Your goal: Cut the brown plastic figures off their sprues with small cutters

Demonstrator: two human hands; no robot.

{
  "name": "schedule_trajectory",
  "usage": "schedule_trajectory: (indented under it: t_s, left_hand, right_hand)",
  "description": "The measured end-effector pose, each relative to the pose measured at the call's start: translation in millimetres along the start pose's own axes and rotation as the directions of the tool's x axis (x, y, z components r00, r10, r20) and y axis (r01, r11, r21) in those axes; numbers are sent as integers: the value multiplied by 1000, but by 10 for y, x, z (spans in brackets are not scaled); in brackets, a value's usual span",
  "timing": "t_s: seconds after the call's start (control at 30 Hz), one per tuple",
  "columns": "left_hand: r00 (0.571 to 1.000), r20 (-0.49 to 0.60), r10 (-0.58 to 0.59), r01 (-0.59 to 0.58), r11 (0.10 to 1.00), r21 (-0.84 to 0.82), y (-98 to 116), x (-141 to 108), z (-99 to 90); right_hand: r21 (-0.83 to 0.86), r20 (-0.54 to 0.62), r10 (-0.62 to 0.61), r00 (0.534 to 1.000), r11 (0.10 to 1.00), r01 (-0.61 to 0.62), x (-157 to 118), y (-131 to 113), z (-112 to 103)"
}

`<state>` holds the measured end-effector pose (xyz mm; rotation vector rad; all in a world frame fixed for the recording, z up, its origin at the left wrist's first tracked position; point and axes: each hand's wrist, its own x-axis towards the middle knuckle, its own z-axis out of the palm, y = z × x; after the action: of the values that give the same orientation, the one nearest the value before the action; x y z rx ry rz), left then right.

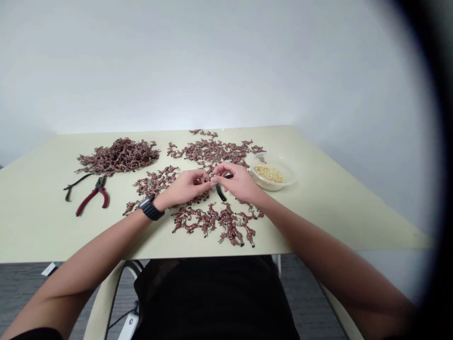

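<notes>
While the left hand (184, 186) and right hand (239, 182) meet at center frame, the right grip is closed around black-handled pliers (220, 192); the left grip's fingers are pressed in close, but whether they pinch anything is too small to tell. Reddish-brown horse-shaped charms (208, 222) lie around both hands on the pale tabletop (42, 226). Clear plastic bowl (272, 185) of small gold pieces (269, 174) sits right; red-handled pliers (94, 196) sit left.

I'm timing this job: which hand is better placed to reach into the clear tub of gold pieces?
Probably the right hand: it sits just beside the clear plastic tub, while the left hand lies farther off. But it seems to hold a black-handled tool, which may need setting down first.
</notes>
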<state>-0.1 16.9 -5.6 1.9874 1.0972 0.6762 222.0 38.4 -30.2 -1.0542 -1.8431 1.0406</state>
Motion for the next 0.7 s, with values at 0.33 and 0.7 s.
schedule_trajectory:
  t_s: [0.33, 0.7]
  left_hand:
    - [963, -228, 144, -40, 912, 409, -82, -11, 57]
    - [953, -262, 150, 12, 848, 530, -201, 31, -24]
  right_hand:
    - [-115, -86, -11, 996, 993, 1, -61, -111, 56]
    - [-532, 235, 151, 960, 846, -3, -96, -97, -460]
